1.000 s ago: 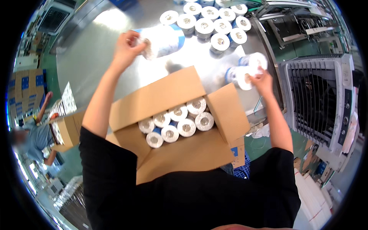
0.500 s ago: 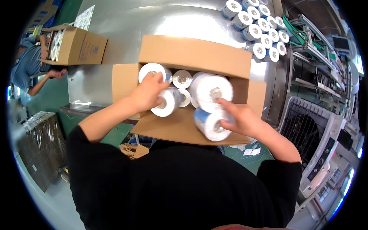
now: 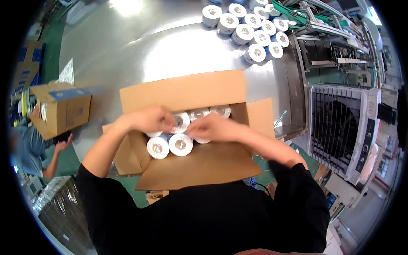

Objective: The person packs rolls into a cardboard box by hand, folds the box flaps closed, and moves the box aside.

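An uncovered cardboard box [image 3: 199,168] stands in front of me with its flaps spread, holding several white wrapped rolls. My left hand [image 3: 154,120] is over the box's left part, its fingers bent down at the side of a roll [image 3: 182,123]; blur hides whether they grip it. From the right, my right hand [image 3: 212,128] reaches over the rolls with its fingers stretched left, partly covering another roll [image 3: 202,140] beneath. Nearest me in the box, two rolls stand side by side, a left one [image 3: 157,148] and a right one [image 3: 180,145], ends facing up.
More white and blue rolls [image 3: 243,34] stand grouped on the metal table [image 3: 106,55] at the far right. At left, a person [image 3: 32,146] is beside another cardboard box [image 3: 68,111]. A grey slatted fan unit [image 3: 340,127] and a metal frame [image 3: 318,29] stand at right.
The two rolls at my right hand now sit lower in the box, among the others. Both hands have come closer together. My view has shifted, and the other person's box has tilted.
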`<state>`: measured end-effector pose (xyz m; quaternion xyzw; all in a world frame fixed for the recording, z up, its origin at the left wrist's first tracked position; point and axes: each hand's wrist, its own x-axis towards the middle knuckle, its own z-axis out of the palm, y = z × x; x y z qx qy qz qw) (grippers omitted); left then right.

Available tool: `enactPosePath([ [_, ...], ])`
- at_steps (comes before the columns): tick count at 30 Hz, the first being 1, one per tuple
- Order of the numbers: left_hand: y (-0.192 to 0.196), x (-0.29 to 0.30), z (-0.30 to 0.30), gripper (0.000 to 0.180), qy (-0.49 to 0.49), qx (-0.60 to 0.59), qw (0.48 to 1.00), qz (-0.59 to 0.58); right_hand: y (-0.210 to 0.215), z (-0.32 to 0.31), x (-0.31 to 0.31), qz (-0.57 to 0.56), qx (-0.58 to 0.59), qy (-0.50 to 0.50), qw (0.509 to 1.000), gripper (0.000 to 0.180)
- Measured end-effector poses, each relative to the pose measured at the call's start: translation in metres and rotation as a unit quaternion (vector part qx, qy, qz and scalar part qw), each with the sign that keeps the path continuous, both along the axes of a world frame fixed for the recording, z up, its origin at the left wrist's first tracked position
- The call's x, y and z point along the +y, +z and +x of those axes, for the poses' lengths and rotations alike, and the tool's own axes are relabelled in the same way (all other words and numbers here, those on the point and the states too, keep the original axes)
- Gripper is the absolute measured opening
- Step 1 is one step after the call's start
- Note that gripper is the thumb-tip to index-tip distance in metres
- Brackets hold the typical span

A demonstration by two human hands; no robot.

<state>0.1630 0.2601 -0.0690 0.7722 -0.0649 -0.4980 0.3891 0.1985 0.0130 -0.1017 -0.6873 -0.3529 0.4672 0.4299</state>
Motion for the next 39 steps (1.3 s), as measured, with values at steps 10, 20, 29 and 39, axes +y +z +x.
enactPosePath([
  [10, -0.151, -0.103, 0.306, 0.062, 0.007, -0.425, 0.872, 0.245, -0.148, 0.260, -0.157, -0.374, -0.316, -0.265, 0.831, 0.080],
  [20, -0.228, -0.194, 0.385, 0.076, 0.015, -0.340, 0.858, 0.385, -0.206, 0.323, -0.156, -0.270, -0.246, -0.233, 0.901, 0.071],
  [29, -0.189, -0.113, 0.278, 0.060, -0.077, -0.292, 0.920, 0.249, -0.208, 0.167, -0.149, -0.246, -0.160, -0.225, 0.929, 0.073],
  [39, 0.017, 0.005, 0.035, 0.042, 0.379, -0.377, 0.844, 0.042, -0.081, 0.083, -0.250, -0.155, -0.123, -0.583, 0.788, 0.066],
])
